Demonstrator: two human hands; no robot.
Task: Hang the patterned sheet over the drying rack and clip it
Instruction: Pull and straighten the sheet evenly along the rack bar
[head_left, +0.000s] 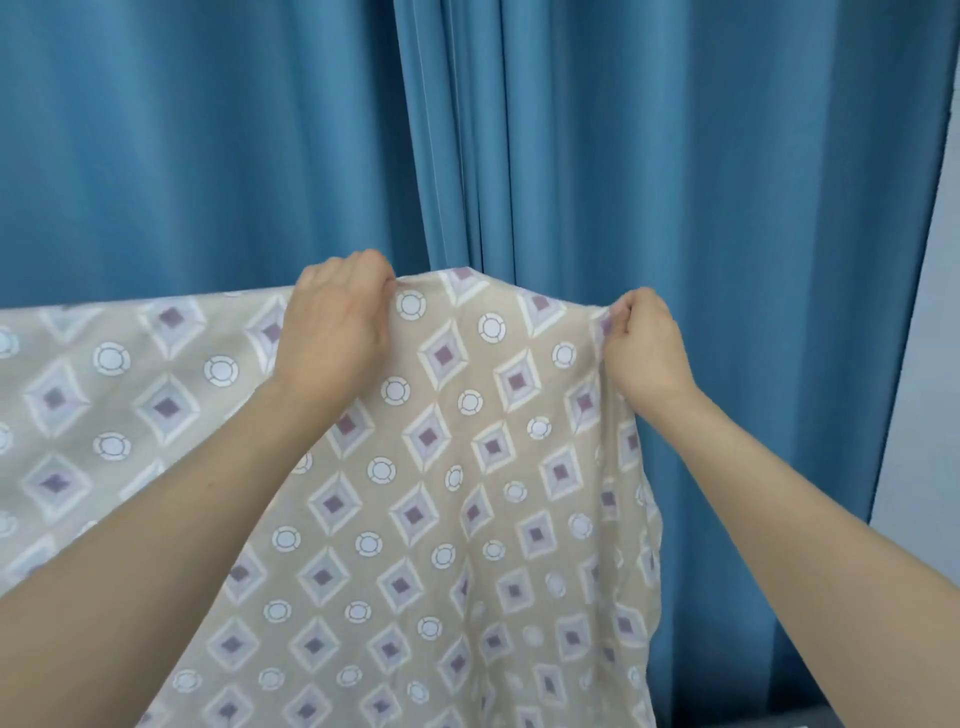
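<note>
Patterned sheet (441, 467) hangs draped already; left hand (332, 322) and right hand (644, 348) pinch its top edge; no clips visible yet.

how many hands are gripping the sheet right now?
2. The left hand pinches the top edge of the patterned sheet near its middle; the right hand pinches the top edge at the sheet's right corner. No clips are visible.

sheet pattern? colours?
Beige sheet printed with white-edged diamonds holding purple centres, plus white circles. Head view, the only one, shows it.
</note>
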